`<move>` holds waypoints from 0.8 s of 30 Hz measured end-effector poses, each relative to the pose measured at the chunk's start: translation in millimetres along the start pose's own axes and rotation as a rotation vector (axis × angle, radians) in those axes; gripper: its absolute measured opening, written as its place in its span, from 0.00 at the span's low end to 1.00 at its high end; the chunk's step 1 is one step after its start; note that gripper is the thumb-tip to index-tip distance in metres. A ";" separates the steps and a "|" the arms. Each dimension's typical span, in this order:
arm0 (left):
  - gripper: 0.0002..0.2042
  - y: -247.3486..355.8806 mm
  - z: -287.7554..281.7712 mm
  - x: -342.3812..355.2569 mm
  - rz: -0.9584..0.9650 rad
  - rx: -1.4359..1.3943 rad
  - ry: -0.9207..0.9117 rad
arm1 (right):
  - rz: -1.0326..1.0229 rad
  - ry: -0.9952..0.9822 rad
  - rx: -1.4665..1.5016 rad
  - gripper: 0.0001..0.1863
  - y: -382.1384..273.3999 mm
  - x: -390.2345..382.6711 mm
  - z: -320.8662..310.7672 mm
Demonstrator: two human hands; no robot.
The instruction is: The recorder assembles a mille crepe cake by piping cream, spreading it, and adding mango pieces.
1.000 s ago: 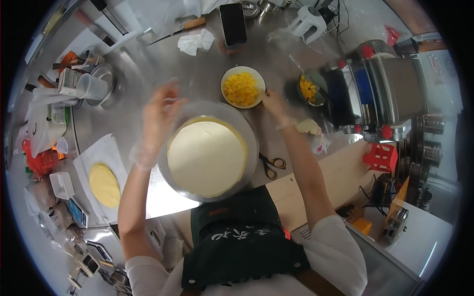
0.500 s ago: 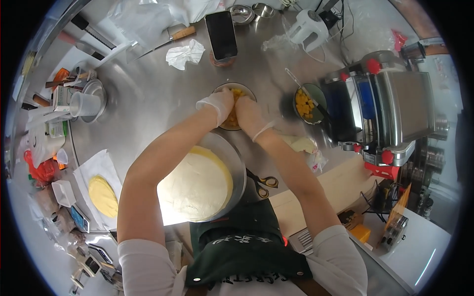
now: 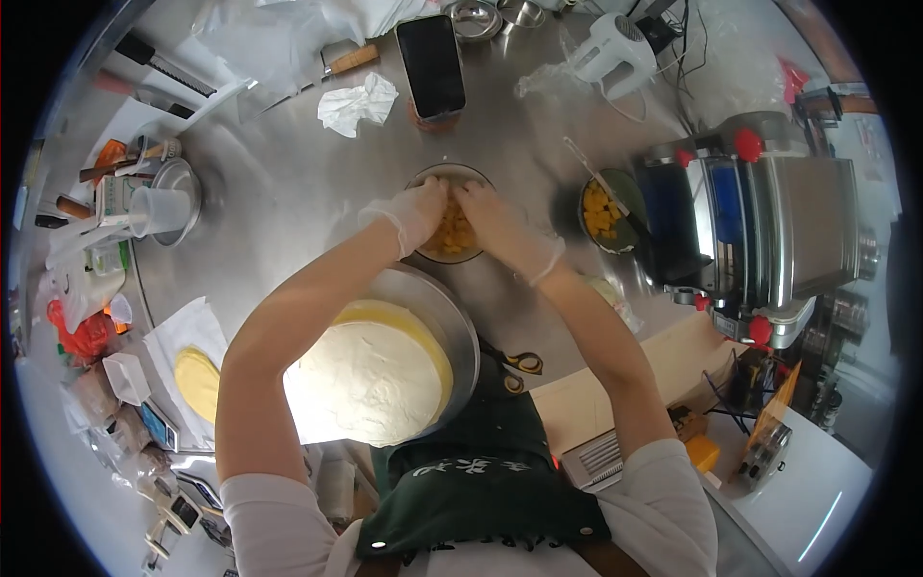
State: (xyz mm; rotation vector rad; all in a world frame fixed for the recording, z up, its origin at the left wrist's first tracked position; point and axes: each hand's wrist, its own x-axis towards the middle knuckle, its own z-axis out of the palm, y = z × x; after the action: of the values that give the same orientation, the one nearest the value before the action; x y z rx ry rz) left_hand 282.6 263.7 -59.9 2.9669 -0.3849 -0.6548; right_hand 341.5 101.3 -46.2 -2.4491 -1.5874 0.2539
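Observation:
Both my hands are in thin clear gloves, over a round pan [image 3: 452, 255] in the middle of the steel table. Inside lie diced yellow fruit pieces [image 3: 454, 234]. My left hand [image 3: 419, 213] reaches over the left side, fingertips drawn together at the far inner part. Beside it, my right hand [image 3: 492, 219] comes in from the right, its fingers likewise bent close together. Whatever the fingertips hold is hidden. Below my left forearm, a large metal bowl [image 3: 468, 341] holds a round, yellow-edged layer topped with smooth white cream [image 3: 375, 380].
A dark bowl [image 3: 623, 240] of diced yellow fruit stands right, beside a metal machine [image 3: 793, 216] with red knobs. Scissors [image 3: 519, 363] lie near my apron. A phone [image 3: 431, 67], crumpled paper [image 3: 356, 104] and a hand mixer [image 3: 612, 50] are at the back; a yellow disc [image 3: 196, 383] lies left.
My hands have moved slightly apart and toward the pan's far side, uncovering more fruit pieces. The view has shifted a little.

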 end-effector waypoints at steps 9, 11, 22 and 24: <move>0.17 12.4 -11.6 1.4 -0.149 -0.410 0.089 | 0.369 -0.103 -0.126 0.08 -20.8 12.7 33.0; 0.13 11.2 -8.3 -0.2 -0.162 -0.426 0.052 | 0.459 -0.033 0.003 0.10 -22.4 12.8 38.1; 0.30 -3.7 15.8 8.8 -0.230 -0.703 0.237 | 0.587 -0.016 0.755 0.35 -11.3 15.1 23.5; 0.30 -4.4 11.1 6.7 -0.194 -0.740 0.274 | 0.570 0.053 0.786 0.33 -10.5 11.3 21.9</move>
State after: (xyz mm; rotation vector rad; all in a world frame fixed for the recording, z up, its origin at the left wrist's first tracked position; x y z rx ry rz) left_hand 284.8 265.9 -73.3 2.3365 0.1488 -0.2968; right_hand 331.3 117.6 -64.8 -2.1390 -0.5402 0.7281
